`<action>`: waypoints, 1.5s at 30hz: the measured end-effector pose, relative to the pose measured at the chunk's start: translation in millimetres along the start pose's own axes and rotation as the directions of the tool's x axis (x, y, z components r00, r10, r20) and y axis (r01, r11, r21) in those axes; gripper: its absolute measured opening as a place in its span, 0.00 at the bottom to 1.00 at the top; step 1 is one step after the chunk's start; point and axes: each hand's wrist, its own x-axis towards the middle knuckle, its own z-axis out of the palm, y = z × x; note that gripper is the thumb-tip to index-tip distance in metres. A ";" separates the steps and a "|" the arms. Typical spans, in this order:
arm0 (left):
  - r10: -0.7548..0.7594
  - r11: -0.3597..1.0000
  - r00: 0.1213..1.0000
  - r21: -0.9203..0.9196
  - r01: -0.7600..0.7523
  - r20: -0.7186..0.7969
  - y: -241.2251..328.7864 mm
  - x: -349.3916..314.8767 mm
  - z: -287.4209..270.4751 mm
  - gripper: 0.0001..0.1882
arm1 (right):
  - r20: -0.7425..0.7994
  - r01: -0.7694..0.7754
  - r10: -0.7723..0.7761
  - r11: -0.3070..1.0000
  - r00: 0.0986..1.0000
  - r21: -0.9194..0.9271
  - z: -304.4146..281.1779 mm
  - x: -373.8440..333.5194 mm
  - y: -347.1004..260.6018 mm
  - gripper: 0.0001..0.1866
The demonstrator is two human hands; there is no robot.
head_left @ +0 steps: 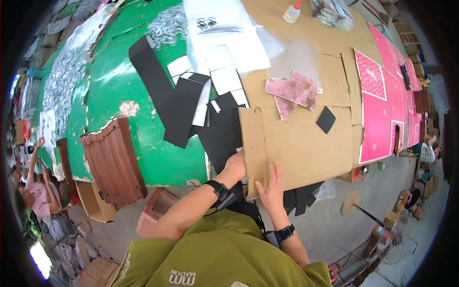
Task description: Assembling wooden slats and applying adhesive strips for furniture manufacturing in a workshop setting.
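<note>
A flat brown cardboard sheet [306, 143] lies in front of me, with a creased strip along its left side. My left hand [235, 165] is at that left edge, its fingers hidden behind the cardboard. On the near edge of the sheet rests my right hand [272, 189], open, with fingers stretched out and thumb apart. Black flat pieces [217, 138] lie beside my left hand, some overlapping white ones [224, 79]. A small black square [326, 119] and two mottled pink strips [292, 92] sit on cardboard beyond my right hand.
Reddish-brown ridged pieces [114, 160] stand at the green table's [155, 165] near left edge. Metal rings [167, 26] are heaped at the back. A small bottle [291, 13] stands far off. Pink printed sheets [377, 110] cover the right side. Another person [43, 191] is at far left.
</note>
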 end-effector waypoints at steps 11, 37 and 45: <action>0.021 0.989 0.630 0.110 0.103 -0.776 -109.6 -49.6 -131.9 0.16 | 0.132 -0.040 0.051 0.996 0.990 -0.082 45.7 2.9 11.7 0.33; -0.221 0.707 0.917 -0.702 -0.084 -0.332 -134.0 -331.7 -207.6 0.35 | 0.372 -0.389 -0.357 0.027 0.857 0.921 65.4 94.4 -316.1 0.22; -0.299 0.430 0.829 -0.842 -0.326 -0.473 -124.1 -345.6 -264.3 0.17 | 0.482 -0.419 -0.449 0.237 0.753 0.876 106.1 39.3 -396.2 0.25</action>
